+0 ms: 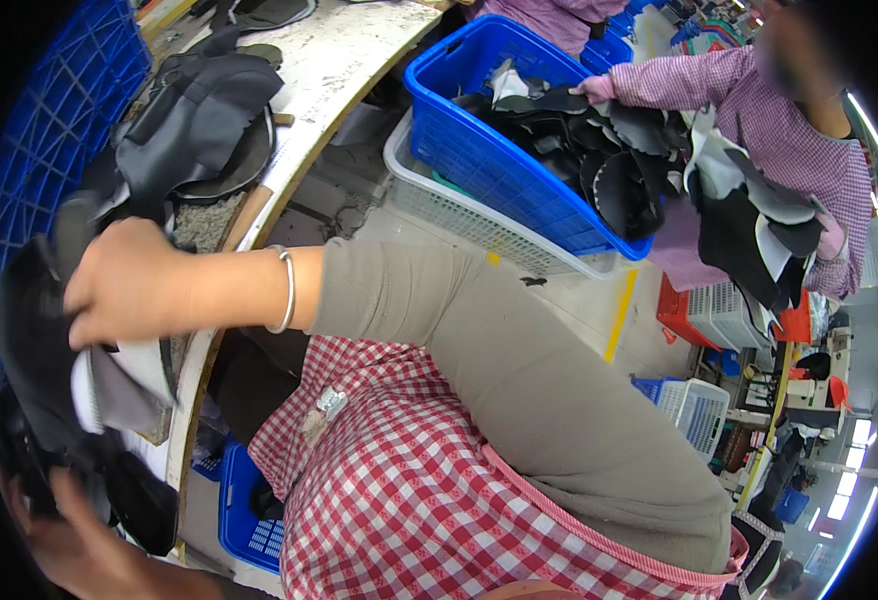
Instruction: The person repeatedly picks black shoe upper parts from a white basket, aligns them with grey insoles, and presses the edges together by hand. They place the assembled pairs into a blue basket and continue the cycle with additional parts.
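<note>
My right hand, with a bracelet at its wrist, reaches across to the worktable at the left. Its fingers are closed on a black shoe upper piece, blurred by motion. Pale grey and white lining shows below that hand. At the lower left, my left hand is smeared too, its thumb and fingers apart, close to more black pieces. I see nothing held in it. Beyond my right hand lies a pile of black shoe uppers.
A blue crate wall borders the worktable. A blue basket full of black pieces sits in a white basket. Behind it, a co-worker holds black and white pieces. Another blue basket stands below the table.
</note>
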The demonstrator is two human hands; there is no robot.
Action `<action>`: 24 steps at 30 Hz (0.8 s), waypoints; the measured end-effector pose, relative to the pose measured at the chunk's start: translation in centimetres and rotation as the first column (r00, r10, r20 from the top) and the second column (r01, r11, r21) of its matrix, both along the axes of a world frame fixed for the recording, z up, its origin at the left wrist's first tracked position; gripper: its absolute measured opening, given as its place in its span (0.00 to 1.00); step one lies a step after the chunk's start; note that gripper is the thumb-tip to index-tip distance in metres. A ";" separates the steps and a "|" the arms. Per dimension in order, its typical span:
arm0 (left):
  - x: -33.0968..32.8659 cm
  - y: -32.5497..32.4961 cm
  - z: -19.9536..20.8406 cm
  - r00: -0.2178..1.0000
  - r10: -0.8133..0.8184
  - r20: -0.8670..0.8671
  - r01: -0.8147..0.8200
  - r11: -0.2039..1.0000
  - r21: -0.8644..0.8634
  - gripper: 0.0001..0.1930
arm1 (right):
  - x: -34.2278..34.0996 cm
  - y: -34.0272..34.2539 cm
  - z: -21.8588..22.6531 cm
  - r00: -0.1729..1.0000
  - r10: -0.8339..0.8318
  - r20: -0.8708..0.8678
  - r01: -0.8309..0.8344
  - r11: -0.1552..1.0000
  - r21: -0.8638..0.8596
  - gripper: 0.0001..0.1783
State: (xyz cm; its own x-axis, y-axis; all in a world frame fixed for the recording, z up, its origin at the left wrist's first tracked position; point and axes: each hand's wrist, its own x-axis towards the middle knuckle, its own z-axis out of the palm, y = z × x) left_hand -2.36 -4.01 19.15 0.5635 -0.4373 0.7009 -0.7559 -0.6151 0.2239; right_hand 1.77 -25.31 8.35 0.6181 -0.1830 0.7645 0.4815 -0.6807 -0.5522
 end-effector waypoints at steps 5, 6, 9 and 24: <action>-2.0 -1.9 -6.3 0.541 -0.461 -0.704 0.822 0.466 0.326 0.25 | -1.9 -1.4 -2.2 0.819 0.571 0.056 -0.187 0.174 0.967 0.16; -0.8 -1.8 -7.2 0.720 -0.554 -0.417 0.693 0.547 0.469 0.26 | -2.7 -1.3 -2.6 0.781 0.623 -0.040 -0.040 0.114 0.993 0.16; 2.8 -0.8 -8.3 0.913 -0.407 -0.037 0.407 0.896 0.175 0.28 | -5.6 -0.6 -4.2 0.772 0.635 0.016 -0.116 0.116 0.986 0.12; 0.0 -1.3 -5.8 0.856 -0.481 0.188 0.370 0.825 0.427 0.19 | -5.6 1.9 -3.9 0.743 0.664 -0.078 -0.039 0.160 0.986 0.12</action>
